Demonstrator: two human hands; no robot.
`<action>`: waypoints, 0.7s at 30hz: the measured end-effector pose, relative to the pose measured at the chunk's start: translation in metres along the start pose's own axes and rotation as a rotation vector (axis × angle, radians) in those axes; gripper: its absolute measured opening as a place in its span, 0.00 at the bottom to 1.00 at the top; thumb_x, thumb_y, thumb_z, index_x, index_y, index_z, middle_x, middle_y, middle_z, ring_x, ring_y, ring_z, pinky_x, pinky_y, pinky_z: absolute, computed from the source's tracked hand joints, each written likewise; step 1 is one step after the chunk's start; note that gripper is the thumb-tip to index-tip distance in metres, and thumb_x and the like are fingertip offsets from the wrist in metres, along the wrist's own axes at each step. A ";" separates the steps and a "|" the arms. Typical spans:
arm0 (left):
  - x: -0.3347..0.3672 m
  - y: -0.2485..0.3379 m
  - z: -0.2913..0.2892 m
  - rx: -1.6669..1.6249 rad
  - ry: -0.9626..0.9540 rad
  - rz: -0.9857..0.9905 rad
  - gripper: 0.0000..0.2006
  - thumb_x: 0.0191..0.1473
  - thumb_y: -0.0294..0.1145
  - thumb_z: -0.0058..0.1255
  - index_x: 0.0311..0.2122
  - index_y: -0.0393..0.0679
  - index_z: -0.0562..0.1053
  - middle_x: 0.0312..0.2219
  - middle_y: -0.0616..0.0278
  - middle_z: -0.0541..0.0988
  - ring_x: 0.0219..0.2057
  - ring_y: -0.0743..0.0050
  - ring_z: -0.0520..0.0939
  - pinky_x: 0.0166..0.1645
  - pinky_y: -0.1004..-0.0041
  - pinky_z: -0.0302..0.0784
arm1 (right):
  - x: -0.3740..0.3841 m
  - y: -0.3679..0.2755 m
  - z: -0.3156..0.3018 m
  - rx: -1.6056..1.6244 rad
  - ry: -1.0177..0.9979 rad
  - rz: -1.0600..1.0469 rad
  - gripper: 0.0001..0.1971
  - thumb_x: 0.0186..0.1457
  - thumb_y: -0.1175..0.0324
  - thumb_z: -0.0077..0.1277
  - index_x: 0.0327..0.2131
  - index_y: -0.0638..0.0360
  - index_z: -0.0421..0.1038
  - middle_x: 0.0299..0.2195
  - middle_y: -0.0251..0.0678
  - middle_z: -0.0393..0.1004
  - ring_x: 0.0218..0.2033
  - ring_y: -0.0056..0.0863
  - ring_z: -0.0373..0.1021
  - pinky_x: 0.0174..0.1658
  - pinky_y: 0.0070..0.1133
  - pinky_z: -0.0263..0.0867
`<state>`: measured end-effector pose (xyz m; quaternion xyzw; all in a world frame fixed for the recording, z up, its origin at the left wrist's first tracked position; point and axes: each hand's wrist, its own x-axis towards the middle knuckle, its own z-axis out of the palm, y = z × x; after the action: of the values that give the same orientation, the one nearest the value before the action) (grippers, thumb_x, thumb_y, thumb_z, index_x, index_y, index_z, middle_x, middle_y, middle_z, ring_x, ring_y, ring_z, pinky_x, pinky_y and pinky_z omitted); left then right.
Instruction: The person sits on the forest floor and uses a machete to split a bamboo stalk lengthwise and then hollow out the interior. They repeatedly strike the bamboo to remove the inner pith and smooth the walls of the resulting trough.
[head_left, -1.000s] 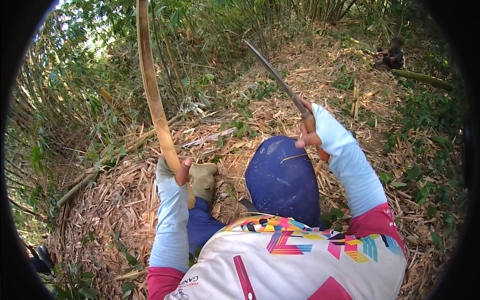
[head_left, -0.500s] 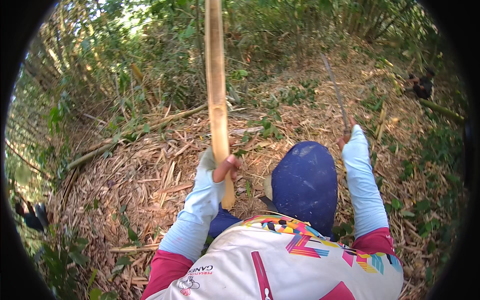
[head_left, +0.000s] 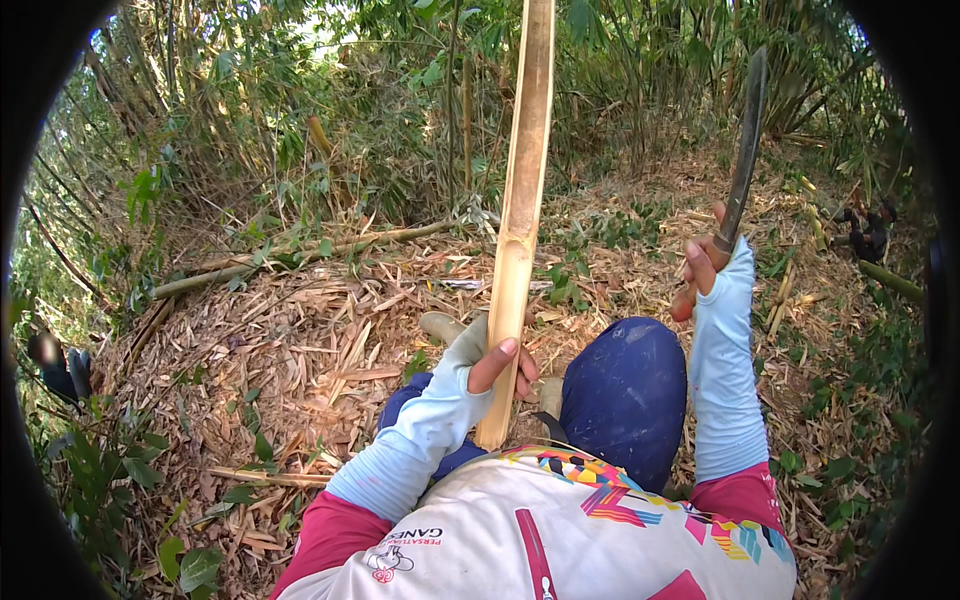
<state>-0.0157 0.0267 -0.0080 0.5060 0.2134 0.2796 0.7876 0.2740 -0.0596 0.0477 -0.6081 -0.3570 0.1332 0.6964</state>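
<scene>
A long split bamboo strip (head_left: 518, 215) stands nearly upright before me, its hollow inner face toward me and a node ridge partway along. Its top runs out of view. My left hand (head_left: 497, 368) is closed round its lower part, thumb across the front, just above the cut bottom end. On the right, my right hand (head_left: 706, 262) grips the wooden handle of a machete (head_left: 745, 150). The dark blade points upward and stands apart from the bamboo. Both forearms wear pale blue sleeves. Between the hands is my bent knee (head_left: 625, 400) in dark blue trousers.
Dry bamboo shavings (head_left: 300, 350) litter the ground. A fallen pole (head_left: 300, 258) lies ahead to the left. Dense bamboo stems (head_left: 640, 80) rise behind. One person (head_left: 65, 368) is at the far left, another (head_left: 868, 230) at the far right near a green bamboo pole (head_left: 890, 282).
The bamboo strip and my left hand have shifted right and now lean slightly right. The machete has swung more upright, its broad side showing more.
</scene>
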 end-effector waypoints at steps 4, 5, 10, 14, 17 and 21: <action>-0.006 0.002 0.001 0.079 -0.069 0.010 0.23 0.59 0.40 0.47 0.53 0.33 0.63 0.20 0.56 0.75 0.22 0.71 0.76 0.28 0.75 0.73 | 0.010 -0.013 0.038 0.154 -0.140 -0.056 0.37 0.49 0.77 0.56 0.62 0.64 0.51 0.28 0.30 0.71 0.25 0.18 0.68 0.28 0.19 0.69; -0.009 0.004 0.002 0.091 -0.080 0.004 0.23 0.59 0.41 0.47 0.52 0.33 0.63 0.20 0.56 0.75 0.22 0.72 0.76 0.28 0.75 0.73 | 0.011 -0.017 0.045 0.165 -0.178 -0.054 0.37 0.49 0.77 0.55 0.62 0.64 0.51 0.28 0.30 0.71 0.25 0.18 0.68 0.27 0.19 0.69; -0.020 0.013 0.007 0.135 -0.113 -0.006 0.24 0.56 0.46 0.50 0.49 0.36 0.65 0.20 0.60 0.74 0.20 0.75 0.75 0.25 0.76 0.72 | 0.000 -0.023 0.077 0.266 -0.319 0.064 0.36 0.48 0.73 0.58 0.60 0.69 0.53 0.26 0.30 0.71 0.21 0.17 0.67 0.25 0.17 0.66; -0.026 0.014 0.014 0.145 -0.123 0.026 0.27 0.52 0.48 0.56 0.48 0.36 0.65 0.19 0.63 0.72 0.19 0.77 0.73 0.23 0.78 0.70 | -0.019 -0.018 0.084 0.512 -0.471 0.156 0.38 0.48 0.70 0.62 0.60 0.64 0.54 0.27 0.31 0.72 0.22 0.17 0.68 0.25 0.16 0.66; -0.024 0.010 0.013 0.198 -0.129 0.072 0.29 0.47 0.47 0.62 0.47 0.37 0.66 0.18 0.65 0.70 0.17 0.78 0.72 0.22 0.79 0.68 | -0.027 -0.015 0.085 0.569 -0.533 0.192 0.39 0.46 0.70 0.64 0.60 0.63 0.55 0.28 0.32 0.73 0.23 0.17 0.68 0.26 0.17 0.66; -0.023 0.012 0.010 0.292 -0.215 0.012 0.29 0.46 0.39 0.61 0.51 0.39 0.63 0.21 0.65 0.70 0.19 0.79 0.72 0.23 0.78 0.68 | -0.033 -0.013 0.090 0.520 -0.499 0.189 0.41 0.45 0.69 0.66 0.60 0.63 0.54 0.30 0.31 0.74 0.24 0.17 0.69 0.28 0.16 0.67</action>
<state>-0.0291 0.0086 0.0080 0.6430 0.1636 0.1947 0.7224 0.1880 -0.0147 0.0494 -0.3901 -0.4123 0.4271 0.7039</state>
